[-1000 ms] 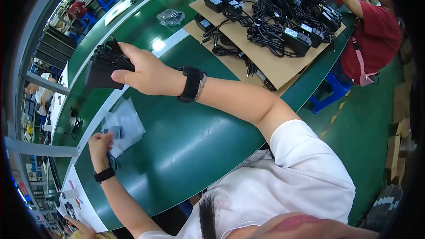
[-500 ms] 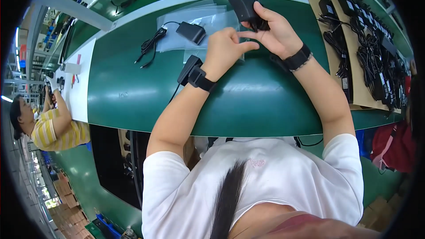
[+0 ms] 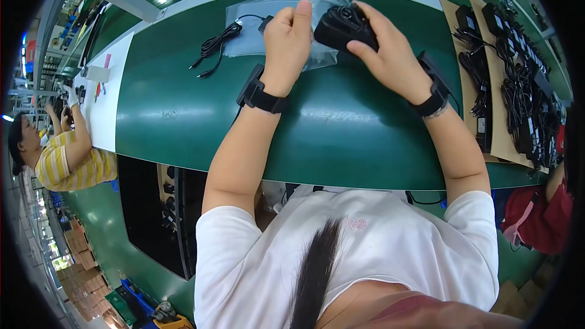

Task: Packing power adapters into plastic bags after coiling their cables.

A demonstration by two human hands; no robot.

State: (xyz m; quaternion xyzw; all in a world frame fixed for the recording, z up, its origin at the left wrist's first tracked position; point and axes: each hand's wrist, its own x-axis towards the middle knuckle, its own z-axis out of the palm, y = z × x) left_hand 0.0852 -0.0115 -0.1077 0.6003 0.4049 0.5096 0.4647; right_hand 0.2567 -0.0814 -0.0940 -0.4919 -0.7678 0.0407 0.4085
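Observation:
My right hand (image 3: pixel 395 55) is wrapped round a black power adapter (image 3: pixel 342 35) with its cord coiled against it. The adapter is held over the far middle of the green table. Close on its left, my left hand (image 3: pixel 287 45) is closed with the thumb up, pinching the edge of a clear plastic bag (image 3: pixel 326 60). That bag is raised and spreads behind and below the adapter. More clear bags (image 3: pixel 244 9) lie flat beyond my left hand. On them rests a second adapter (image 3: pixel 264 25), mostly hidden by my left hand, its bundled black cord (image 3: pixel 220 39) to the left.
Cardboard sheets (image 3: pixel 495 94) at the right carry rows of black adapters with cords (image 3: pixel 518 85). A white board (image 3: pixel 113 109) adjoins the green table (image 3: pixel 183 97) at left, where a person in a yellow striped shirt (image 3: pixel 76 161) works. Another person in red sits at far right.
My left hand has moved left, away from my right fingers, and closed on a bag, which is now lifted. My right hand has turned the adapter so its coiled cord faces up.

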